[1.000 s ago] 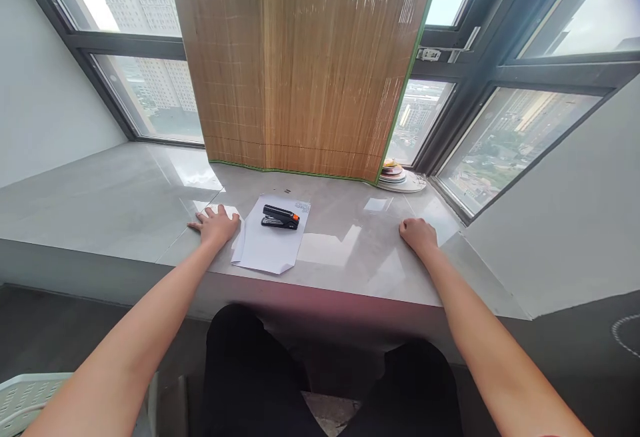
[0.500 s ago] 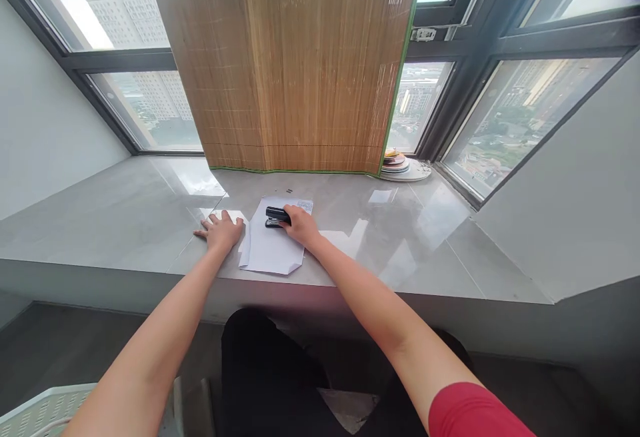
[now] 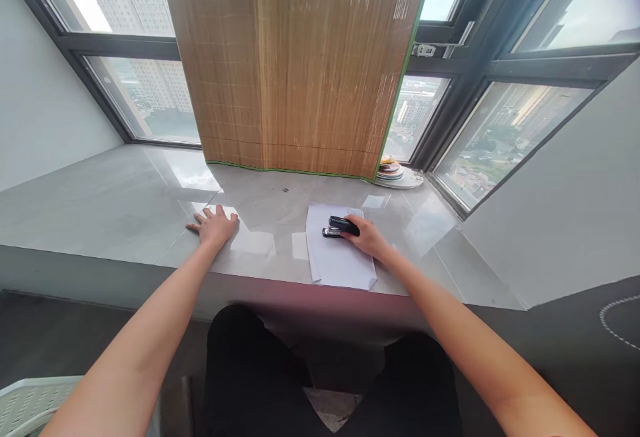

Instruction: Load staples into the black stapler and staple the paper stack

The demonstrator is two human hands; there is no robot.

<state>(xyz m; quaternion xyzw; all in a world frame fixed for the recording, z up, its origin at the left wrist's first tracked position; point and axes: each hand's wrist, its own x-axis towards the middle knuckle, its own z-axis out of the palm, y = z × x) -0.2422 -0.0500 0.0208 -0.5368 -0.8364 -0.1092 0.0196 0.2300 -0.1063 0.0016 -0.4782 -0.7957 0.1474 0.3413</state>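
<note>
My right hand [image 3: 367, 236] is wrapped round the rear of a black stapler [image 3: 341, 225], whose nose points left. The stapler is over white sheets of paper [image 3: 340, 267] with slightly curled lower corners; whether it rests on them I cannot tell. Further left, my left hand [image 3: 216, 226] lies flat on the grey tiled ledge [image 3: 260, 267], fingers spread, holding nothing. A gap of bare ledge separates it from the paper. Two tiny dark bits [image 3: 285, 190], perhaps staples, lie on the ledge behind.
A bamboo blind [image 3: 300, 77] hangs down to the back of the ledge. Beside its right edge sits a stack of plates [image 3: 400, 176] by the window frame. My knees [image 3: 245, 350] are below the ledge's front edge, and a pale plastic basket [image 3: 35, 397] stands at lower left.
My right hand has moved right with the stapler, and the paper has shifted right too, away from my left hand. My left hand stays flat on the ledge. The view has tilted slightly.
</note>
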